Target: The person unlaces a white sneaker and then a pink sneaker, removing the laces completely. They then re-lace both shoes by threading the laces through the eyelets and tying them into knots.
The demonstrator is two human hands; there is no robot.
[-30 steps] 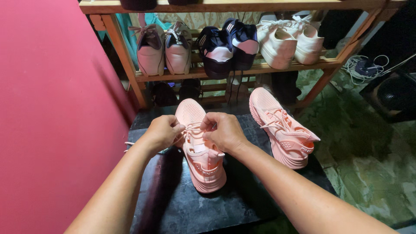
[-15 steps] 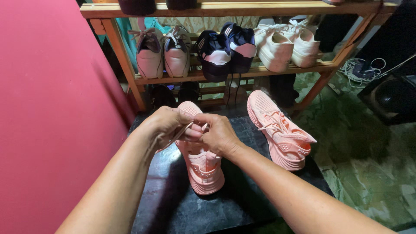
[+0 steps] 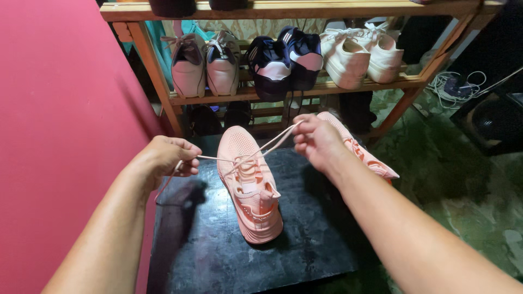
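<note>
A salmon-pink sneaker (image 3: pixel 248 188) lies on a black slab (image 3: pixel 218 250), toe pointing away from me. My left hand (image 3: pixel 166 159) pinches one end of its pale lace (image 3: pixel 218 159) out to the left. My right hand (image 3: pixel 316 139) pulls the other lace end (image 3: pixel 275 142) up and to the right. The two ends are stretched apart above the sneaker. The matching second pink sneaker (image 3: pixel 365 155) lies just behind my right forearm, partly hidden.
A wooden shoe rack (image 3: pixel 327 87) stands behind the slab with pink, navy and white pairs on its shelf. A pink wall (image 3: pixel 60 120) runs along the left. Green mottled floor (image 3: pixel 452 185) and coiled cables (image 3: pixel 455 84) are at the right.
My hands were together over the sneaker's laces. Now they have moved apart, left hand leftward and right hand up and right, drawing the lace ends taut.
</note>
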